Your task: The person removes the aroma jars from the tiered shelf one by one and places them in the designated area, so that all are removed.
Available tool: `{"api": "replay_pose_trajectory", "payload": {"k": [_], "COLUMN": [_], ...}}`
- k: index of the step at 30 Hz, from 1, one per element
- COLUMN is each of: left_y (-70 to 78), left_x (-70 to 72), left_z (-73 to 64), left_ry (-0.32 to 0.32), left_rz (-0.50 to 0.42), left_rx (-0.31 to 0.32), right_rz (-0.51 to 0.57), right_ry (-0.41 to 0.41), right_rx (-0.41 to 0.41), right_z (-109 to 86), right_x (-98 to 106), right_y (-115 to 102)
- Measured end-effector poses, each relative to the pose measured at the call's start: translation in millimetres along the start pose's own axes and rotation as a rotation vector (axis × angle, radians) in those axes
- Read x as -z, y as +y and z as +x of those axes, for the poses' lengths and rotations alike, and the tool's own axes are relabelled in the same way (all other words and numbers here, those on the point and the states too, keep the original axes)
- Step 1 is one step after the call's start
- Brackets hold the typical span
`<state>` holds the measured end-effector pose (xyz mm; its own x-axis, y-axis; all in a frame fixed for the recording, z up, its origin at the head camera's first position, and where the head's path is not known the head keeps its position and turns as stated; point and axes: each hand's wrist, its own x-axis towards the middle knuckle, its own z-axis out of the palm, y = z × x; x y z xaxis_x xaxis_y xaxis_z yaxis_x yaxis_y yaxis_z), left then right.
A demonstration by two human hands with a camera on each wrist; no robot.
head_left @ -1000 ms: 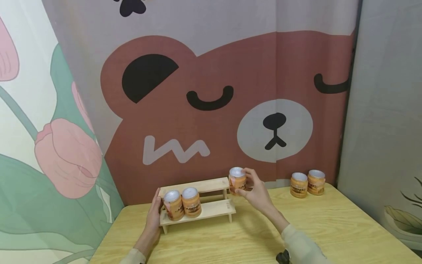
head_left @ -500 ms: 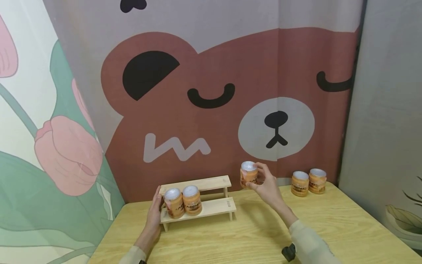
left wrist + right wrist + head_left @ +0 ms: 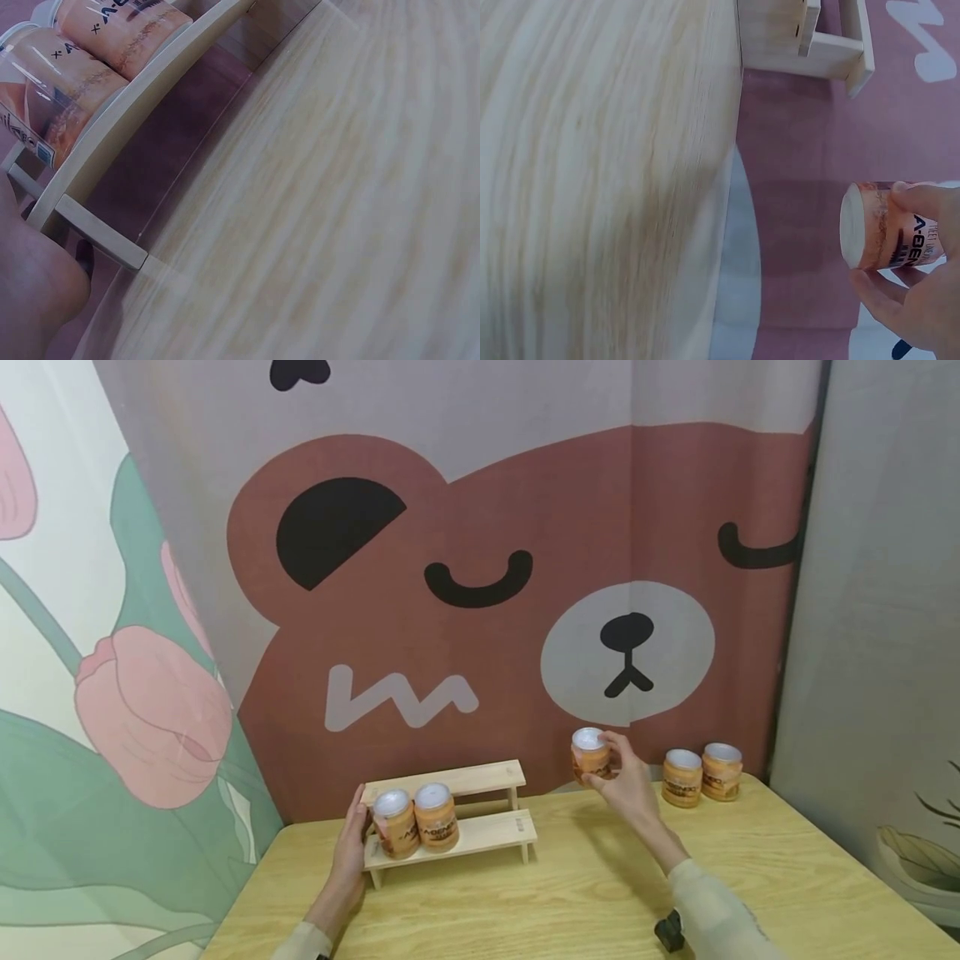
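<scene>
My right hand (image 3: 628,787) holds an orange jar with a silver lid (image 3: 589,753) in the air, right of a small two-tier wooden rack (image 3: 480,835). In the right wrist view, thumb and fingers pinch the jar (image 3: 881,240) round its side, its pale base showing. My left hand (image 3: 349,839) lies against the rack's left end, fingers stretched along it. Two matching jars stand side by side on the lower tier, the left jar (image 3: 396,828) touching the right jar (image 3: 437,820). The left wrist view shows the palm (image 3: 37,285) beside the rack's leg (image 3: 101,231).
Two more orange jars, a nearer one (image 3: 682,781) and a farther one (image 3: 722,772), stand at the table's back right. The light wood table (image 3: 570,902) meets a curtain with a bear print (image 3: 480,693) behind. A dark object (image 3: 669,932) is by the right sleeve.
My right hand has carried the jar rightward, away from the rack's upper tier. The left hand, the rack and the other jars have kept their places.
</scene>
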<state>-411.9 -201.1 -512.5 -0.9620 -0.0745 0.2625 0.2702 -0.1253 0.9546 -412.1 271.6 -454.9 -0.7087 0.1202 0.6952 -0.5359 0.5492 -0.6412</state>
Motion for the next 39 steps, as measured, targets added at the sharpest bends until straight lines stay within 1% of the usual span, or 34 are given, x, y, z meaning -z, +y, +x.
{"api": "replay_pose_trajectory", "payload": {"k": [2, 5, 11, 17, 21, 25, 28, 32, 34, 35, 39], "left_y": [0.2, 0.6, -0.7, -0.3, 0.5, 2.0, 2.8, 2.4, 1.8, 1.4, -0.2], "left_x": [0.4, 0.4, 0.6, -0.9, -1.1, -1.6, -2.4, -2.8, -2.7, -2.5, -2.6], "left_z": [0.6, 0.9, -0.8, -1.6, -1.3, -1.2, 0.0, 2.2, 2.5, 2.4, 0.8], "left_ry": [0.005, 0.0, 0.0, -0.004, -0.013, -0.018, -0.004, 0.007, -0.002, -0.003, 0.009], "left_rz": [0.012, 0.007, -0.002, 0.034, 0.03, 0.037, 0.034, 0.021, 0.012, 0.001, -0.005], "left_rx": [0.002, -0.005, -0.005, 0.035, 0.037, 0.032, 0.022, 0.012, 0.026, 0.023, 0.037], "right_rz": [-0.026, -0.064, -0.11, -0.138, -0.146, -0.132, -0.124, -0.15, -0.163, -0.168, -0.172], "right_ry": [0.019, 0.045, 0.041, 0.041, 0.045, 0.054, 0.053, 0.049, 0.052, 0.053, 0.049], "right_rx": [-0.004, -0.031, -0.115, -0.16, -0.199, -0.237, -0.26, -0.268, -0.266, -0.265, -0.276], "right_z": [1.1, 1.6, 0.5, -1.5, -3.7, -5.0, -5.9, -7.3, -8.2, -8.7, -11.4], "right_x": [2.5, 7.4, 18.0, 23.0, 25.5, 30.6, 35.7, 39.6, 39.9, 39.8, 38.9], "right_y": [4.5, 11.0, 23.8, 36.9, 42.7, 47.7, 51.4, 57.6, 60.9, 62.6, 68.5]}}
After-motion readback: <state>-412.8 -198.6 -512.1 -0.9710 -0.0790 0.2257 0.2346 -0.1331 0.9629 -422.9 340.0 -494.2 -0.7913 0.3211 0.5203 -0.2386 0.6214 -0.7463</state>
